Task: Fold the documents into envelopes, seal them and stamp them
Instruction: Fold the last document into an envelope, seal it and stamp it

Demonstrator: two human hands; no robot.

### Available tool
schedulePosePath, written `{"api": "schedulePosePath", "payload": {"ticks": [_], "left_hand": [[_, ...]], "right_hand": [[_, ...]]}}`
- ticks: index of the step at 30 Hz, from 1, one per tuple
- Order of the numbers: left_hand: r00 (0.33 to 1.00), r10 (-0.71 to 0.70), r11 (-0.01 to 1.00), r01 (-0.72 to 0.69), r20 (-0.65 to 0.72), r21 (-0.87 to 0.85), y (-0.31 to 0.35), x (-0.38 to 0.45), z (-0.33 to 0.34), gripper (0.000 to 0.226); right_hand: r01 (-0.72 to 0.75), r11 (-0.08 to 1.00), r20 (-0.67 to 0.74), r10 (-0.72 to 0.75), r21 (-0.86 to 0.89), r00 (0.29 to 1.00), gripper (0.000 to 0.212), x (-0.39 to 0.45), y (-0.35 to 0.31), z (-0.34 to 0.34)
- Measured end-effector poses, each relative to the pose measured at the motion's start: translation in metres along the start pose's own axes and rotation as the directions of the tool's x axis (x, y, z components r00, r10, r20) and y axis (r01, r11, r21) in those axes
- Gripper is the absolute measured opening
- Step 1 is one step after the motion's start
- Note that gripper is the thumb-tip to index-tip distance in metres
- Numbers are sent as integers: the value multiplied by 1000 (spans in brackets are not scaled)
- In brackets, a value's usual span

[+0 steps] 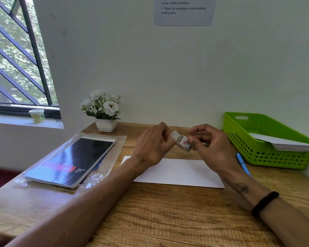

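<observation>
1. Wood-grain tabletop (168, 211) against a pale wall carries the work.
2. Small perforated paper stamp strip (182, 142) is held in the air above the tabletop, just over the far edge of the envelope. Its long axis slopes from upper left to lower right; the printed face looks toward the camera.
3. Left hand (150, 148) pinches the upper-left blank end; right hand (210, 147) pinches the lower-right printed end. Both grips are closed on the strip.
4. Flat white rectangular paper envelope (182, 172) lies under the hands, long axis left to right. Its flap is not visible, so sealing cannot be confirmed.
5. Judged progress: stamping stage; no stamp shows on the envelope yet. Separating, affixing and filing remain.
6. Green perforated plastic basket (268, 139) at right holds white paper. A blue pen (243, 164) lies beside it.
</observation>
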State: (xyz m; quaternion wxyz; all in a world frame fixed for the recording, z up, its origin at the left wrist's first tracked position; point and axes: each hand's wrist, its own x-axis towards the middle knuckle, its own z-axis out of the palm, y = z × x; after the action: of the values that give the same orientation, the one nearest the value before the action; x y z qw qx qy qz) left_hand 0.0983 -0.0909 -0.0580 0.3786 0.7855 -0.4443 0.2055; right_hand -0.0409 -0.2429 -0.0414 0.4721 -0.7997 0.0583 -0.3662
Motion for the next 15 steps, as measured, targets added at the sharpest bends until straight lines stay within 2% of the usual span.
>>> {"api": "schedulePosePath", "payload": {"ticks": [7,10,13,15], "left_hand": [[996,-85,986,78,-40,-150,-8,1,1,23],[992,-117,975,107,-39,-192,-12,2,0,22],[993,-110,970,98,-44,-222,-10,1,-1,25],[997,-72,976,63,-36,-209,-7,1,-1,28]], "right_hand": [[1,1000,-46,0,25,999,16,1,-2,-3],[-1,1000,-91,0,-20,996,14,3,-3,-8],[58,962,-79,-82,-266,993,10,9,2,-19],[109,870,-19,-135,-480,991,10,14,10,-31]]}}
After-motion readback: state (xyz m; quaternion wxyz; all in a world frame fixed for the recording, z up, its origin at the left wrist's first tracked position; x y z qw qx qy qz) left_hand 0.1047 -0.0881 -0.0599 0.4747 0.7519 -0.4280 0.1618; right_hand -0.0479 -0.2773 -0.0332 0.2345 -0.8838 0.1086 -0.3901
